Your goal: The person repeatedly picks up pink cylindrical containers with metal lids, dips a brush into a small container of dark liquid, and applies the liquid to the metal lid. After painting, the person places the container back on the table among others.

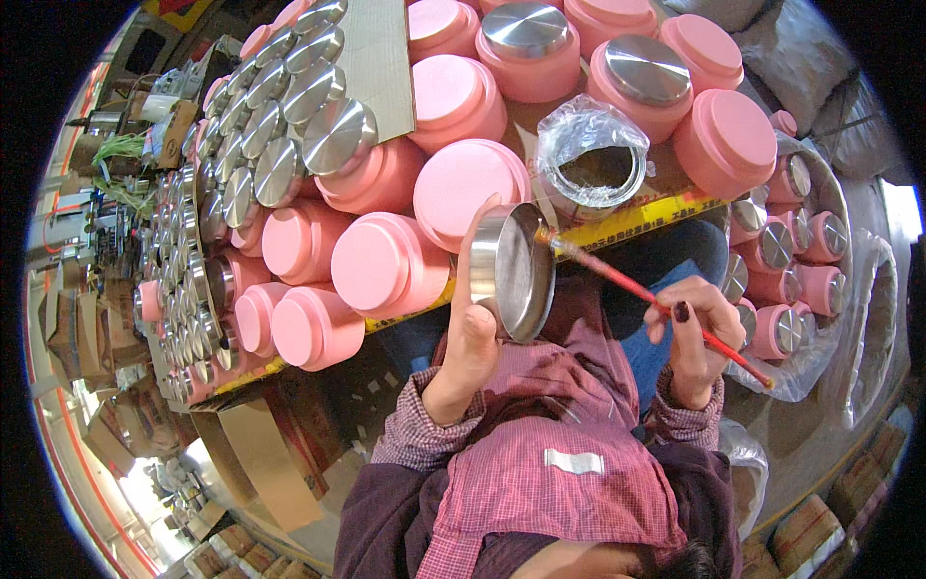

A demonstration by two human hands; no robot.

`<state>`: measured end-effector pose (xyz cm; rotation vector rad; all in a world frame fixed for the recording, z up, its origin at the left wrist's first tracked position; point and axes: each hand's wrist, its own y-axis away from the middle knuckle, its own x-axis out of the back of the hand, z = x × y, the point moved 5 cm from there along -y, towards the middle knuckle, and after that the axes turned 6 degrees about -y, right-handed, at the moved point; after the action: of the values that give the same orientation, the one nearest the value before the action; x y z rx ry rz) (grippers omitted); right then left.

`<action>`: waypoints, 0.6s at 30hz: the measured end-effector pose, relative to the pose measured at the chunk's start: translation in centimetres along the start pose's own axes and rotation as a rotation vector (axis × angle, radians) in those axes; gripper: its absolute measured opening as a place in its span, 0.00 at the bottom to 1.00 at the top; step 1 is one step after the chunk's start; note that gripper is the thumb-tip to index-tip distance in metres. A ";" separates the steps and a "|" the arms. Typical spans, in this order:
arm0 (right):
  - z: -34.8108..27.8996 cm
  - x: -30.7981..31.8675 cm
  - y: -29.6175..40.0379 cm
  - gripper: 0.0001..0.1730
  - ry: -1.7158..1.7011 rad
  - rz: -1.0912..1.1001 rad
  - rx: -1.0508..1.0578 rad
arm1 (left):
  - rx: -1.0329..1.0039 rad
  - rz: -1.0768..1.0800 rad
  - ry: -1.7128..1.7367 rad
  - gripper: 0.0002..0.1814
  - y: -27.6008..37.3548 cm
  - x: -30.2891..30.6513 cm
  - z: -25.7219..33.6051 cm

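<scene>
My left hand [474,326] holds a round, shallow stainless-steel cap [532,275] on its side, with its hollow inner face turned toward my right. Between the fingers of my right hand [694,333] is a thin brush with a red handle [622,286]. The bristle end of the brush is at the rim of the cap; whether it touches the metal is hard to tell. Just beyond the cap stands a round container lined with clear plastic film [593,163], its mouth open toward me. Close behind my left hand sits a pink foam-like jar-shaped piece [470,188].
Many pink pieces [391,264] crowd the table, some topped with steel caps [524,29]. More steel caps [340,137] stand in rows on the left beside a cardboard sheet [380,65]. At right, a plastic-lined bin [839,188] holds capped pink pieces. A cardboard box [268,463] stands lower left.
</scene>
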<state>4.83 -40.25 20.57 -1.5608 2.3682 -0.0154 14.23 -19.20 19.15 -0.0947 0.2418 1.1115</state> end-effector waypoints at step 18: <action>-2.1 0.7 -1.8 0.09 0.038 -0.311 0.018 | -0.094 -0.090 -0.208 0.64 -0.8 0.7 0.7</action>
<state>5.67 -41.96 22.77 -1.9191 2.1211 -0.1346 15.34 -18.85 19.59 -0.0723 -0.0014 1.0350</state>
